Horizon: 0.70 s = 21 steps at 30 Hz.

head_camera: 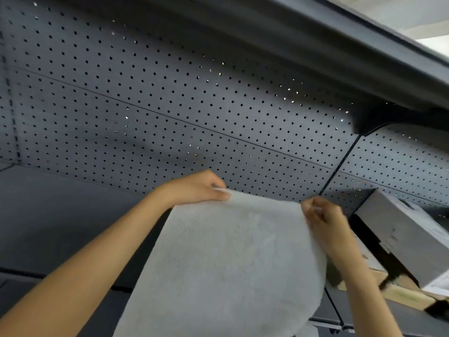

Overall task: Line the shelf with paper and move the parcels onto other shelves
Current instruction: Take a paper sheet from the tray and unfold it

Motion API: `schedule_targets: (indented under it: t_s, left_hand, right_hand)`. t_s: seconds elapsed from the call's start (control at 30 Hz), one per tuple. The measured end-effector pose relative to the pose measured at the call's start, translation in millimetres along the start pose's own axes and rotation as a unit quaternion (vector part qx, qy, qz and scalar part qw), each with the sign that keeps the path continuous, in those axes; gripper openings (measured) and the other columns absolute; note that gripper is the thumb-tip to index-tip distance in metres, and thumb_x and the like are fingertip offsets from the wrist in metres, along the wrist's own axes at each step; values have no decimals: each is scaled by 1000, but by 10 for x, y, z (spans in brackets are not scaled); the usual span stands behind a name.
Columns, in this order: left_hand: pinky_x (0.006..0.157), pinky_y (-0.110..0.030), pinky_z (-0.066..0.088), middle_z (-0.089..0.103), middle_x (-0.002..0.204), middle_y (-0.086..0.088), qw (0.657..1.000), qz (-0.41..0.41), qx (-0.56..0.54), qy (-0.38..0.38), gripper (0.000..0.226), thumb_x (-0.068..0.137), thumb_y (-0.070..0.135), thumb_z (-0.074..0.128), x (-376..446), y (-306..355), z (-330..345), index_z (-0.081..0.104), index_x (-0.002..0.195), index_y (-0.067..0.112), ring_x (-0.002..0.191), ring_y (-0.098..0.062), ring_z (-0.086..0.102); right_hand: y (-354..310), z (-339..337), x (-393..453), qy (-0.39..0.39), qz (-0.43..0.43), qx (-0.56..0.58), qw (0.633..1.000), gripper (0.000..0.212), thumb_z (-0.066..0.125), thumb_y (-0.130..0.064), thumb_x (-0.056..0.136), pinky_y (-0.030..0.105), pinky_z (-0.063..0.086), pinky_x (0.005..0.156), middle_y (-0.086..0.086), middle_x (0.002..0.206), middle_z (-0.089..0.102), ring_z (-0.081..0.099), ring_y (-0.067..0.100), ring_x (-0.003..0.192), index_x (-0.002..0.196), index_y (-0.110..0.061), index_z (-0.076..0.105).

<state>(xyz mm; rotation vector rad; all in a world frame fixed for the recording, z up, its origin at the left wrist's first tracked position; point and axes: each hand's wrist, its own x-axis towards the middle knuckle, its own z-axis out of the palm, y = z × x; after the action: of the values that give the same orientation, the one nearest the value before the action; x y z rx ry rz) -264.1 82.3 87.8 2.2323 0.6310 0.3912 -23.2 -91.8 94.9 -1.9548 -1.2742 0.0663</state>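
The left hand point(199, 188) pinches the top left corner of the white paper point(233, 259) at centre frame; the right hand point(320, 215) pinches its top right corner. The sheet hangs before the dark shelf point(60, 215). Grey parcels point(401, 229) sit at right on the neighbouring shelf.

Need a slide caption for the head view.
Both hands, left hand and right hand, pinch a white textured paper sheet over the dark metal shelf.

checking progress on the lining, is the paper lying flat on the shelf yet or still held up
Held up: left hand and right hand pinch the paper by its top corners; it hangs curved before the shelf.
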Motion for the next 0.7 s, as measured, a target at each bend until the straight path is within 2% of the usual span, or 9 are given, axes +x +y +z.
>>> schedule_targets:
  t_s: [0.07, 0.13, 0.27, 0.3, 0.37, 0.47, 0.53, 0.6, 0.7]
  left_hand:
    - [52, -24, 25, 40, 55, 8, 999, -27, 30, 1, 43, 99, 27, 63, 144, -259, 202, 44, 60, 21, 47, -7, 34]
    - [55, -29, 20, 33, 60, 2, 998, -39, 41, 18, 47, 97, 24, 63, 231, -480, 372, 35, 59, 22, 55, -14, 29]
    - [54, -27, 25, 41, 63, 0, 994, -60, 33, 88, 38, 98, 19, 60, 343, -746, 538, 47, 64, 10, 55, -15, 34]
    - [54, -27, 25, 43, 64, -3, 991, -66, 36, 108, 34, 98, 20, 58, 377, -772, 544, 51, 68, 6, 55, -16, 35]
    - [59, -28, 29, 46, 65, -2, 985, -81, 47, 145, 29, 98, 22, 56, 464, -817, 537, 52, 71, 11, 59, -18, 39]
    - [72, -35, 39, 52, 73, -1, 973, -105, 96, 184, 25, 97, 21, 52, 614, -869, 550, 52, 72, 23, 74, -28, 48]
    - [80, -38, 41, 61, 89, -5, 960, -116, 159, 201, 17, 102, 22, 49, 693, -891, 589, 63, 92, 25, 89, -33, 58]
    - [80, -37, 41, 65, 97, -9, 945, -121, 212, 216, 18, 106, 21, 48, 771, -947, 642, 65, 110, 21, 99, -35, 64]
    - [74, -33, 41, 68, 105, -7, 927, -114, 272, 232, 17, 106, 17, 48, 932, -1114, 714, 65, 109, 17, 99, -33, 67]
  right_hand:
    - [266, 208, 55, -19, 36, -1, 999, 25, 50, -6, 101, 22, 38, 48, 1, 59, 57, 48, 14, 50, 78, -10, 57]
    - [482, 397, 73, -29, 44, -5, 999, 24, 50, 2, 99, 24, 42, 50, 4, 63, 63, 56, 16, 54, 80, -10, 59]
    - [757, 684, 197, -21, 64, -28, 997, 36, 45, 13, 91, 37, 48, 59, 15, 74, 70, 65, 31, 69, 76, -17, 57]
    - [793, 737, 248, -16, 61, -29, 998, 34, 44, 14, 89, 42, 52, 62, 15, 74, 70, 66, 34, 71, 79, -15, 59]
    - [809, 825, 361, -11, 58, -26, 998, 32, 42, 15, 88, 48, 55, 66, 13, 74, 70, 67, 37, 73, 89, -11, 63]
    - [791, 951, 538, 8, 57, -38, 998, 29, 44, 9, 94, 44, 53, 64, 10, 76, 67, 65, 34, 75, 96, -16, 61]
    - [802, 1058, 637, 21, 61, -54, 996, 31, 45, 7, 95, 39, 51, 58, 9, 78, 65, 62, 33, 75, 101, -18, 61]
    - [836, 1193, 726, 21, 82, -69, 994, 36, 41, 9, 94, 35, 45, 54, 12, 81, 65, 59, 33, 74, 109, -16, 62]
    - [907, 1421, 903, 17, 91, -86, 992, 50, 33, 17, 89, 30, 39, 47, 8, 72, 60, 54, 30, 67, 111, -18, 61]
